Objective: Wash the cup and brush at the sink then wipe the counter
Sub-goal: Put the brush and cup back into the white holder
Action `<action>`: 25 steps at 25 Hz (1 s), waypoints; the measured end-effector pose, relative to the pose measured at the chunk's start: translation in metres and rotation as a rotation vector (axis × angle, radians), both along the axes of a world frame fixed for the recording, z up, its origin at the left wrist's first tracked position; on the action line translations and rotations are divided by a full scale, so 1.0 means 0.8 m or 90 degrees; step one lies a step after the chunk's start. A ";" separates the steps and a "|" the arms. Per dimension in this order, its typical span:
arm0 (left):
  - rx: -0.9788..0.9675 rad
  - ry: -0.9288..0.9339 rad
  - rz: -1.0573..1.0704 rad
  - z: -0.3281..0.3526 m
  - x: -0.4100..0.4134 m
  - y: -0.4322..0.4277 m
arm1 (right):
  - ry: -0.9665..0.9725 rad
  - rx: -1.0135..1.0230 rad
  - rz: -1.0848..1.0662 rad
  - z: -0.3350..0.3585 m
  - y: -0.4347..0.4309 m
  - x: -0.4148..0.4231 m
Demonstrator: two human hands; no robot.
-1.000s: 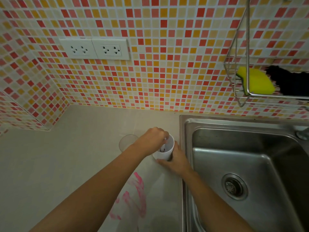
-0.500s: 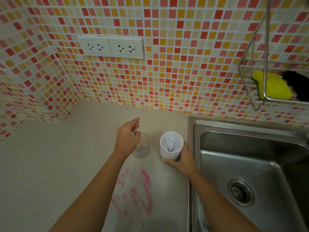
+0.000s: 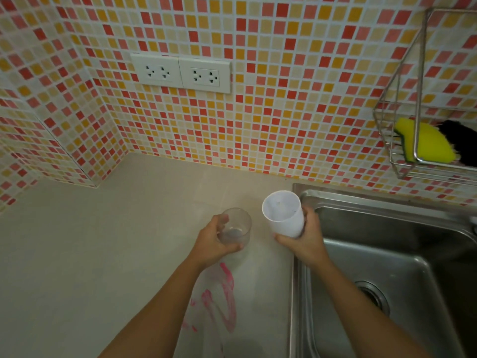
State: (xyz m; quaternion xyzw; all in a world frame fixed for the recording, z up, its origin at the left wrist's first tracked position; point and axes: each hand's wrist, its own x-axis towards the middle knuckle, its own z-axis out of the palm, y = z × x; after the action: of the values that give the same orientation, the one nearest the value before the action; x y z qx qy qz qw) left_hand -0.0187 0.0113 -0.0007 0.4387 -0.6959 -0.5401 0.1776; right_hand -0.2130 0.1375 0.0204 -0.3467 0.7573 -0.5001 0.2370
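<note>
Your right hand [image 3: 304,241] is wrapped around the white cup [image 3: 284,214], centre-right of frame, tilted w/ its mouth toward the camera — right at the sink [image 3: 387,254] edge. Can't tell if it's clear of the desk [image 3: 77,254]. Your left hand [image 3: 214,241] grips a clear cup [image 3: 236,226] just left of it, the two cups near but apart. Pink smears [image 3: 224,298] mark a clear plastic sheet on the desk below your left wrist. Upper right: wire rack [image 3: 402,140] w/ yellow sponge [image 3: 428,143] & something black [image 3: 462,140]. Outlets [image 3: 180,73] on the tile wall, upper centre.
</note>
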 end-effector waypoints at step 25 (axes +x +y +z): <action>0.023 0.040 -0.092 -0.021 -0.037 0.044 | 0.714 0.314 0.540 0.129 -0.039 -0.003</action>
State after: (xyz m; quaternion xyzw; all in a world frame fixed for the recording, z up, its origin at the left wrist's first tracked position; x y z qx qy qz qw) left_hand -0.0484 0.0464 -0.0174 0.3735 -0.7100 -0.5772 0.1521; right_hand -0.2154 0.1063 0.1237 -0.7492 0.6560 0.0705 0.0584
